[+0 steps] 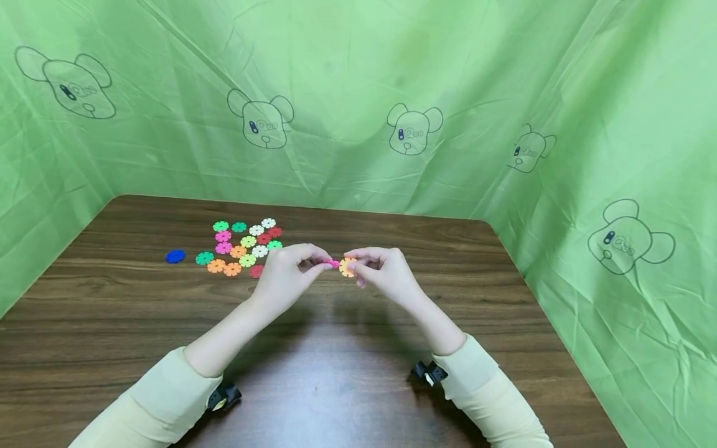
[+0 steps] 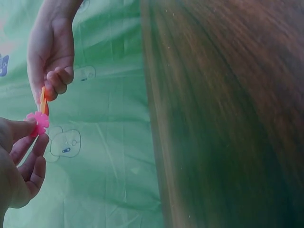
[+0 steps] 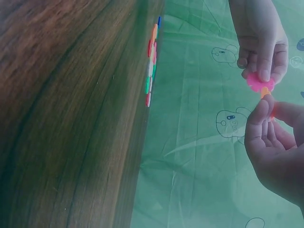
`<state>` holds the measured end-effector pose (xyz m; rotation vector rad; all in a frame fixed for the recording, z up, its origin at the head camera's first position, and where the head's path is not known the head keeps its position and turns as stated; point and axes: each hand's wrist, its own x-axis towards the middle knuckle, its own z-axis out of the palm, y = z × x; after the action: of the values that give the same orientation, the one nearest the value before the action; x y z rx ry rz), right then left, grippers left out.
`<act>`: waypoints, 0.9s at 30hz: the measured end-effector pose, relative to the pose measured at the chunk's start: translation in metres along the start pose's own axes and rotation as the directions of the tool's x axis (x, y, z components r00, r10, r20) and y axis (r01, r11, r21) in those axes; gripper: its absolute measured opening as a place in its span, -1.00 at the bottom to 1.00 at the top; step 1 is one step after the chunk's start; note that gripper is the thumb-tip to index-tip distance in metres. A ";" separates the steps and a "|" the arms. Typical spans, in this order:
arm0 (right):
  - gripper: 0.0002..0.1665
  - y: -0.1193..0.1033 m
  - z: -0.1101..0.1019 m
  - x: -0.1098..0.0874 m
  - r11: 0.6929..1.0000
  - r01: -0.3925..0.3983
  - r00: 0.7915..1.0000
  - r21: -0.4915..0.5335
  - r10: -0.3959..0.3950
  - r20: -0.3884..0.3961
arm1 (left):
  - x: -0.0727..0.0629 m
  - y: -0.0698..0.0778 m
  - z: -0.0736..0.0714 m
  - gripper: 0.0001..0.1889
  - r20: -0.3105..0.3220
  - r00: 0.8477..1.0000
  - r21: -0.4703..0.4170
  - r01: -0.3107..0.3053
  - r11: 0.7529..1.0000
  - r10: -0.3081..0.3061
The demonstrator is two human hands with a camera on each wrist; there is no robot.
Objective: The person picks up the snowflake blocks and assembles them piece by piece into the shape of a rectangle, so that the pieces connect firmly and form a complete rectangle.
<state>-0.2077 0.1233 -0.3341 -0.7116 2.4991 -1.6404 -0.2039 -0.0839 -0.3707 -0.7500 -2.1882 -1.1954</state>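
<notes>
Above the table, my left hand [image 1: 288, 270] pinches a pink notched plastic disc [image 2: 41, 123] between thumb and fingers. My right hand [image 1: 388, 274] pinches an orange notched disc [image 1: 346, 268], whose flat face shows in the head view. Edge to edge, the two discs meet at roughly a right angle in both wrist views. Whether their notches are interlocked, I cannot tell. Fingertips cover part of each disc.
Several notched discs in green, pink, orange [image 1: 216, 266], white, yellow and red lie loosely grouped on the wooden table [image 1: 112, 298], left of my hands. A blue disc [image 1: 175, 256] sits farther left. Green cloth [image 1: 347, 162] hangs around the table's back and sides.
</notes>
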 end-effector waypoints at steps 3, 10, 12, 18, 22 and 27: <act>-0.74 -0.001 0.000 0.000 1.000 -0.006 1.000 0.015 0.006 0.005 | 0.000 0.001 0.001 -0.92 -0.001 1.000 -0.015 -0.001 1.000 0.001; -0.74 -0.001 0.000 -0.002 0.999 -0.039 0.999 0.025 0.038 0.017 | -0.004 0.002 0.002 -0.91 -0.009 1.000 -0.021 -0.002 1.000 0.002; -0.74 -0.001 0.000 -0.003 0.998 -0.049 0.999 0.034 0.048 0.021 | -0.005 0.002 0.002 -0.91 -0.013 1.000 -0.025 -0.005 1.000 0.005; -0.73 -0.002 0.000 -0.004 0.996 -0.061 0.998 0.071 0.059 0.029 | -0.005 0.002 0.004 -0.90 -0.022 1.000 -0.042 -0.016 0.999 0.015; -0.73 -0.003 0.001 -0.004 0.996 -0.051 0.998 0.068 0.050 0.024 | -0.005 0.002 0.005 -0.89 -0.032 0.999 -0.044 -0.026 0.999 0.025; -0.74 -0.003 0.001 -0.005 0.998 -0.028 1.000 0.055 0.027 0.012 | -0.005 0.004 0.006 -0.90 -0.060 0.998 -0.047 -0.027 0.999 0.024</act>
<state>-0.2016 0.1233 -0.3329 -0.6755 2.4350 -1.6837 -0.1984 -0.0778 -0.3749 -0.7508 -2.1026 -1.2451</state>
